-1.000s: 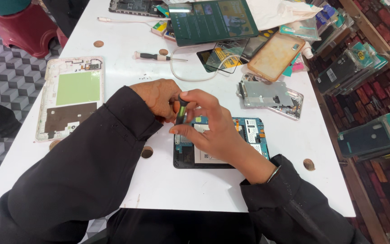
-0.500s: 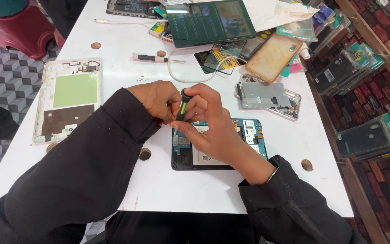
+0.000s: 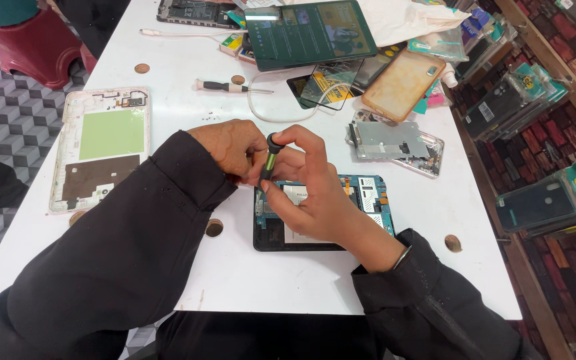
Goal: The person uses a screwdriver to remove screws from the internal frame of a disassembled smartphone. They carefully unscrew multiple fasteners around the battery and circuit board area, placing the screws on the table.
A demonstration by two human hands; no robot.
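a small screwdriver (image 3: 270, 159) with a black cap and a green and black shaft stood nearly upright, its tip down on the opened tablet (image 3: 368, 200), a dark slab with blue circuit board and a pale battery showing. the right hand (image 3: 311, 190) was closed around the screwdriver, forefinger curled over the cap, thumb against the shaft. the left hand (image 3: 231, 148) lay just beside it, fingers curled in against the shaft; whether it gripped anything could not be told. the tablet sat under and beyond the right hand on the white table (image 3: 188, 67). well to the left of the left hand lay a white back cover (image 3: 101, 150). compared with half a second before, the hands and screwdriver had barely shifted, and the cap showed more plainly above the fingers.
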